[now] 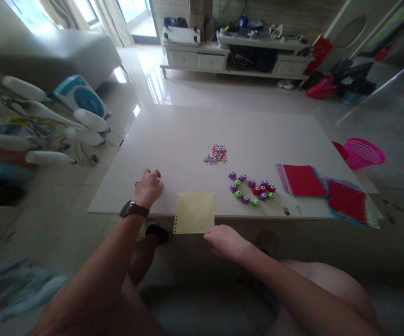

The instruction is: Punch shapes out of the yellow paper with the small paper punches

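Observation:
A yellow loose-leaf sheet (195, 212) with holes down its left side lies over the table's near edge, its lower part sticking out. My right hand (227, 241) is closed at the sheet's lower right corner, pinching it. Farther left, my left hand (149, 186), with a watch on the wrist, rests on the table with curled fingers. A bit of a small purple figure (159, 181) shows at its fingertips; the rest is hidden. Another small eyed piece (136, 183) peeks out left of that hand. Several purple, green and red one-eyed figures (253, 183) stand grouped to the right.
On the white table (174, 135) lies a pile of small colourful pieces (216, 154). Stacks of coloured sheets, one topped red (307, 180) and another red (347, 201), lie at the right; the latter overhangs the edge. A pink basket (365, 153) stands beyond the right side.

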